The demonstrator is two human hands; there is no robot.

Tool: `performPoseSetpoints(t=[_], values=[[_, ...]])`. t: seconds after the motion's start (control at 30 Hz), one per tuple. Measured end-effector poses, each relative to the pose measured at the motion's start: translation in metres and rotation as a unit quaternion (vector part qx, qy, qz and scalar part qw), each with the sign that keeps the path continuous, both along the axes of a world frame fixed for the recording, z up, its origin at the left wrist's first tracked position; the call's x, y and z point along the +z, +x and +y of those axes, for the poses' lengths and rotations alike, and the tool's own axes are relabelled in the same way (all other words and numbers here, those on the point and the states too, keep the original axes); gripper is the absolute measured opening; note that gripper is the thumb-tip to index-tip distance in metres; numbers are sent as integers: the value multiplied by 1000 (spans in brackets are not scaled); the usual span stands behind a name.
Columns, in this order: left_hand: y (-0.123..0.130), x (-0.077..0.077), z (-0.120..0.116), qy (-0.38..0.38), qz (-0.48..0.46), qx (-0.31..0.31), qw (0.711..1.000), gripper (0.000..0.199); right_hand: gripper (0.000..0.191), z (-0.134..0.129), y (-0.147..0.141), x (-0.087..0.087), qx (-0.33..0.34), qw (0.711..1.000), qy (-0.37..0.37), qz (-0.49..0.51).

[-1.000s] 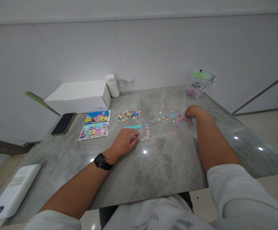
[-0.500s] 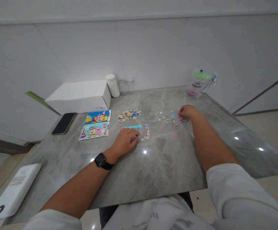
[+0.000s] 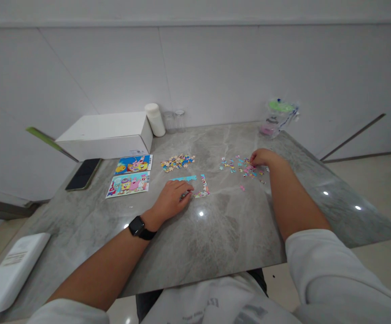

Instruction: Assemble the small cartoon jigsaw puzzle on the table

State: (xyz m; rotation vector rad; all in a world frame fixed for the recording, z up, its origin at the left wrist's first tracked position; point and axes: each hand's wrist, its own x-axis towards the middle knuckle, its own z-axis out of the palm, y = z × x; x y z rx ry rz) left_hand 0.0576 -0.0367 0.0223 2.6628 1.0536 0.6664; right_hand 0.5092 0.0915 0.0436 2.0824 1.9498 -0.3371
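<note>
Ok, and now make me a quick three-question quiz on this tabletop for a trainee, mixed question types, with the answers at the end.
1. Which hand has its fingers at the scattered puzzle pieces, and which is beside the partly joined puzzle edge?
2. True or false: the white bottle stands next to the white box, not on top of it.
3. What lies just to the left of the two picture cards?
a) the clear glasses
b) the phone
c) the plastic bag

Key:
1. The right hand is at the scattered puzzle pieces; the left hand is beside the puzzle edge.
2. True.
3. b
</note>
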Motion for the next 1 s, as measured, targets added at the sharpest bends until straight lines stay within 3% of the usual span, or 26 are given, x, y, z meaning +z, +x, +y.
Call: performPoseSetpoints(t=[0.13,0.37,0.7,1.0], values=[[-1,-1,0,2,-1,0,1000,16,31,-1,-5,6,-34,998,-58,-18],[-1,0,0,5,-4,-5,1000,15,43,-1,-21,5,-29,999,-11,-41],[-1,0,0,1,0,-3,1000,17,30,-13,-17,26,-28,999,-45,-12],[-1,0,0,-3,0,0,1000,18,26,-15,-32,20,-2,996,-85,-3]])
